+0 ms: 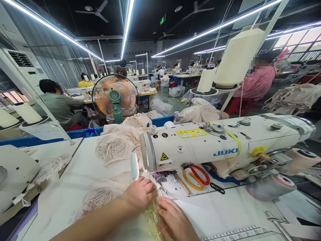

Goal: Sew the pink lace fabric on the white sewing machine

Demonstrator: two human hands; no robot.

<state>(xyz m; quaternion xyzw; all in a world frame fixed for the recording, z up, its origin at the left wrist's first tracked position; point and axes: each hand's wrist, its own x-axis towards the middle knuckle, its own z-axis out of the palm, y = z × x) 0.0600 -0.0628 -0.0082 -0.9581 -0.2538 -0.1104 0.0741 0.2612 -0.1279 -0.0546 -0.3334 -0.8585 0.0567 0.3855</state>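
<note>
My left hand (140,193) lies curled on a pale yellowish sheer fabric (151,219) on the white sewing table (225,211), just in front of the needle end of a white JUKI sewing machine (213,147). My right hand (175,221) rests flat on the same fabric, right beside the left hand. Both hands press the fabric down near the presser foot, which is hidden behind the left hand. A pile of cream lace pieces (117,144) lies to the left of the machine head.
Red-handled (200,172) and orange-handled scissors (192,180) lie under the machine arm. A standing fan (115,97) faces me beyond the table. Large thread cones (235,57) stand behind the machine. Other workers sit at machines left (60,103) and right (260,80).
</note>
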